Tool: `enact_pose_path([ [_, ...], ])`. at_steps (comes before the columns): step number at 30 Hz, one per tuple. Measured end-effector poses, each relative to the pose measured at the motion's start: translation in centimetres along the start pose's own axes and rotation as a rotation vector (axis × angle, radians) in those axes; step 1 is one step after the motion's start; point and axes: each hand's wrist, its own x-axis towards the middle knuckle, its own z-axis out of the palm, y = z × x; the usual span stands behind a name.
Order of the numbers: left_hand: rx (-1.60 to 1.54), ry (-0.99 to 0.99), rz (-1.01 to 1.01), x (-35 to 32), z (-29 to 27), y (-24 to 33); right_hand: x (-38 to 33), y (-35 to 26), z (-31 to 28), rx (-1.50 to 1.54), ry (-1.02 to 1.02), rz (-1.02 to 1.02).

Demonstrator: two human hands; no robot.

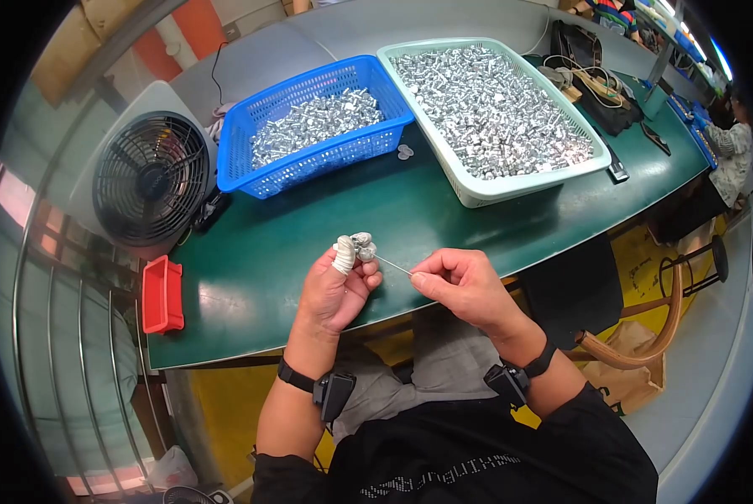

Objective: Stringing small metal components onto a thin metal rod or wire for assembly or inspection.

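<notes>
Watching through the head camera, I judge everything by the line between the two hands, both raised above the near part of the green counter (276, 260). The left hand (340, 292) has its fingers closed on a small cluster of silvery metal fittings (365, 246), pinched at the fingertips against a thumb wrapped in white tape (344, 254). The right hand (470, 288) has thumb and forefinger clamped on the near end of a thin metal rod (392, 265). From those right fingers, the fittings lie to the left and slightly farther from the body, and the rod's long axis slants that same way, bridging the gap between the hands. Its far end reaches the cluster's right edge; I can't tell whether it enters a fitting or merely touches one. The left hand has the fittings in its grip, so it is the nearer one, with the right standing off by most of the rod's length. Beyond both hands sit the blue basket (309, 165) and, to its right, the pale green basket (528, 185), each holding many similar-looking silvery pieces.
</notes>
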Motion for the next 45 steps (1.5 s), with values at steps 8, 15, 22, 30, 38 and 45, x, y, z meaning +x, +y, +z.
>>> enact_pose_path([
  [8,0.148,0.004,0.006,0.3,0.6,-0.3,0.1,0.3,-0.9,-0.035,0.006,0.010],
  [15,0.095,0.091,-0.088,-0.3,0.7,0.5,1.8,2.1,1.3,-0.400,0.124,-0.501],
  [22,0.233,0.226,-0.032,1.0,4.1,0.5,2.9,2.6,-0.2,-0.263,0.124,-0.432],
  [30,0.233,0.217,-0.065,1.8,1.7,0.9,3.0,3.0,1.0,-0.360,0.118,-0.470],
  [38,0.262,0.269,-0.029,0.8,5.3,0.9,2.8,1.4,-0.1,0.269,-0.084,0.075],
  [45,0.321,0.327,-0.111,1.6,4.0,1.0,2.3,0.7,0.3,-0.907,0.261,-0.883],
])
